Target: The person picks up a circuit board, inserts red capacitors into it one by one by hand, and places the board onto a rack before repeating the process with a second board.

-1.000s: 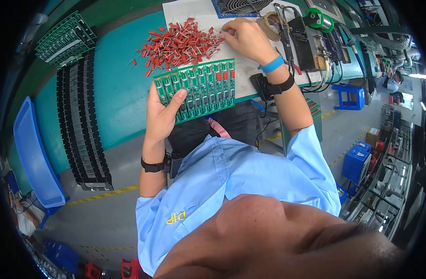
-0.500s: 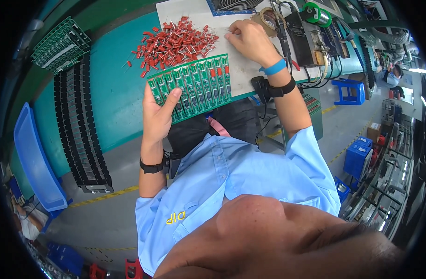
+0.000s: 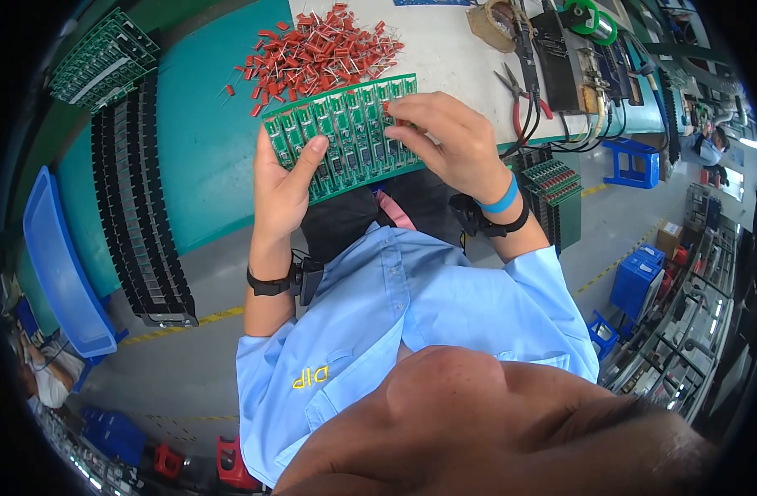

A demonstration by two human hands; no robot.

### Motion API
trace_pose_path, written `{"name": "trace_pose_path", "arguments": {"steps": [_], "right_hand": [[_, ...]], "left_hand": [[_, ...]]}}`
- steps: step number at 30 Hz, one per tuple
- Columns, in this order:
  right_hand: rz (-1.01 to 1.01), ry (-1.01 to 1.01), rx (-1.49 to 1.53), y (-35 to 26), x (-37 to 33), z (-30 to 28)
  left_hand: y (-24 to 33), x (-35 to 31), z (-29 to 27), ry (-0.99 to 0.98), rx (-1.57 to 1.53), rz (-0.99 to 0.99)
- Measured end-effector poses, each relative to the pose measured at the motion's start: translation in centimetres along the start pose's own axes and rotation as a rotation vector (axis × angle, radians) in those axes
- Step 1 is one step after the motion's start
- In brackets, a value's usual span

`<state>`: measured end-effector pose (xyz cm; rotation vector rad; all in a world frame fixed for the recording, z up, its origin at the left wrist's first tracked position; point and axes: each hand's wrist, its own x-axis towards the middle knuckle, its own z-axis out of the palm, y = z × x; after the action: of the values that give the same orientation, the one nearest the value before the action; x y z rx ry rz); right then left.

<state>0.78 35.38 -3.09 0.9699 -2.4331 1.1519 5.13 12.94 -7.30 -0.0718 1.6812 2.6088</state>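
Note:
My left hand [image 3: 283, 186] grips the left end of a green circuit board panel [image 3: 337, 149], thumb on top and fingers behind it. The panel is tilted over the table's front edge and carries rows of small parts. Over its right end, my right hand [image 3: 453, 140] has thumb and fingertips drawn together against the board. A bit of red [image 3: 387, 107] shows beside those fingertips; whatever they pinch is hidden. Just behind the panel lies a loose pile of red capacitors [image 3: 329, 54] with thin wire leads.
Pliers [image 3: 517, 103] with red handles, a solder spool [image 3: 592, 23] and cabled equipment [image 3: 560, 62] occupy the table's right side. At the left are a black slotted rack [image 3: 139, 207], more circuit boards [image 3: 106, 62] and a blue tray [image 3: 64, 264]. A blue stool [image 3: 630, 163] stands right.
My right hand has come from beside the capacitor pile down onto the board's right end. In the picture, the panel sits slightly higher. The pliers are now uncovered.

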Motion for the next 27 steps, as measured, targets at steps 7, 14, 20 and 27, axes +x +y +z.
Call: {"name": "trace_pose_path", "arguments": {"steps": [7,14,20,27], "right_hand": [[-0.072,-0.012,-0.103,0.5,0.37,0.65],[-0.082,-0.012,-0.088,0.68,0.23,0.98],[-0.09,-0.004,-0.1,0.65,0.26,1.01],[-0.086,-0.001,-0.114,0.27,0.35,1.0]], "left_hand": [[-0.08,-0.03,-0.06,0.005,-0.003,0.025],[0.04,-0.09,0.04,0.012,-0.011,0.022],[0.1,-0.08,-0.03,0.008,-0.014,0.01],[0.0,-0.19,-0.19,-0.003,-0.031,0.005]]}}
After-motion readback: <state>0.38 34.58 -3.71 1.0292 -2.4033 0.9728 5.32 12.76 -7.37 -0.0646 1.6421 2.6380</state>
